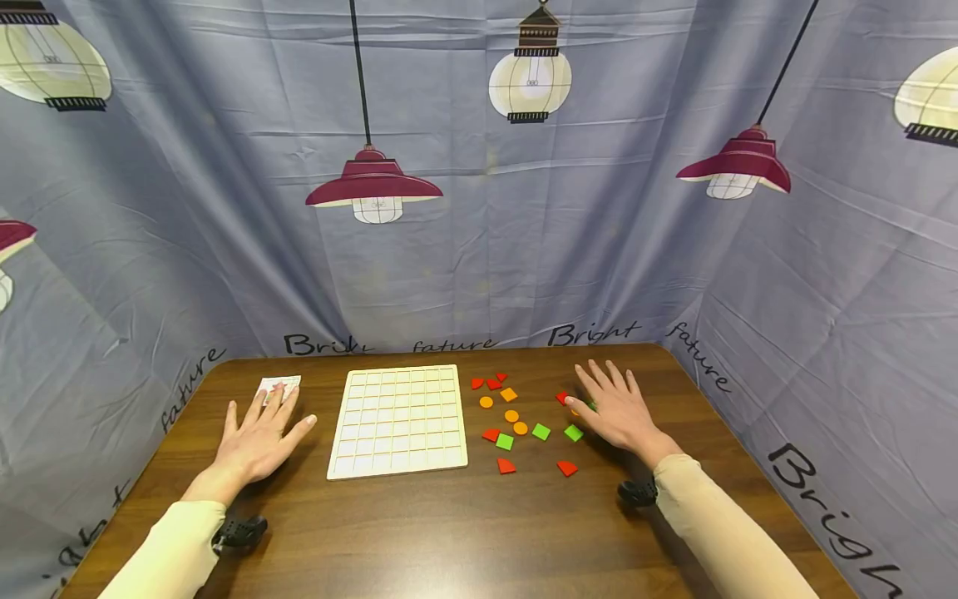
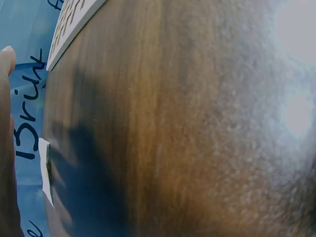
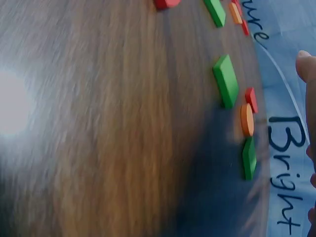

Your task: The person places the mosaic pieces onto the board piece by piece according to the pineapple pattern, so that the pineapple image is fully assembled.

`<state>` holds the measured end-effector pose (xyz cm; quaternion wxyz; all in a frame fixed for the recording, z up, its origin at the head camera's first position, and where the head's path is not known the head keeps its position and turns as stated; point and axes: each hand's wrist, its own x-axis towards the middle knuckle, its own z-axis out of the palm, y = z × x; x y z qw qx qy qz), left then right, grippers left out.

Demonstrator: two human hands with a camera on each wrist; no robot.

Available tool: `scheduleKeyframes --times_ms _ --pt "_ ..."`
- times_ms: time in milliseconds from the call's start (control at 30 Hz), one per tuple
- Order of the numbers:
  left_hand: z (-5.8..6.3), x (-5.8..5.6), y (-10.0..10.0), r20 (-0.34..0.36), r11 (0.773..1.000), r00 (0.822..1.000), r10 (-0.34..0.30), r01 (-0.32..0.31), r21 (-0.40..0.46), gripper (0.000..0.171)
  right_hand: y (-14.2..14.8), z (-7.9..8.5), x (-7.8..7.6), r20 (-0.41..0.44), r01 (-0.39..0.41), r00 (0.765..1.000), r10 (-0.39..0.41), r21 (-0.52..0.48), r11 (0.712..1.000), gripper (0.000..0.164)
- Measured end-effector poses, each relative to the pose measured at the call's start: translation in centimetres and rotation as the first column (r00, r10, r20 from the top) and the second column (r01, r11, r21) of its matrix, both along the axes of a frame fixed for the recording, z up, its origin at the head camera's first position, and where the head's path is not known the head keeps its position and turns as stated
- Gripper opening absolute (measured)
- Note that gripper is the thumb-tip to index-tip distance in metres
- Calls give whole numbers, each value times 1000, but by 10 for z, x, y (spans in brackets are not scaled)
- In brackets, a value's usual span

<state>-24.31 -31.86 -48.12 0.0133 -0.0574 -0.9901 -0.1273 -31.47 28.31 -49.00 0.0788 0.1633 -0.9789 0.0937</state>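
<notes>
My left hand has its fingers spread, holding nothing, over the left of the table. Its fingertips partly cover a small white printed card. To its right lies a pale gridded board, its square cells bare. My right hand, fingers also spread and holding nothing, is above the right side, beside scattered flat pieces. Nearest it are a green square and a red quarter-round piece. In the right wrist view a green piece, an orange disc and another green piece lie near the hand's shadow.
Between board and right hand lie several loose pieces, among them an orange square, an orange disc and a red quarter-round. A grey-blue curtain with printed lamps surrounds the brown wooden table.
</notes>
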Motion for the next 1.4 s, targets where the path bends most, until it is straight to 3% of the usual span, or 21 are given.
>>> scheduleKeyframes --times_ms 167,300,533,700,1133,1400 --pt "1 1 0 8 998 1000 -26 26 55 87 -14 1 -6 27 -16 999 18 -69 998 82" --pt "3 3 3 -2 989 996 -93 92 119 83 -26 3 -10 35 -32 999 36 -109 994 82" --pt "-2 5 16 -13 939 970 -241 237 249 72 -42 5 -17 70 -70 994 82 -168 983 81" --pt "-8 4 21 -42 906 952 -304 302 296 61 -53 3 -21 70 -110 990 124 -172 979 80" --pt "-20 0 21 -48 885 936 -349 346 312 56 -72 1 -29 107 -151 978 181 -240 959 70" --pt "-23 4 21 -61 886 936 -348 349 306 53 -79 -7 -42 136 -113 978 158 -291 950 65"
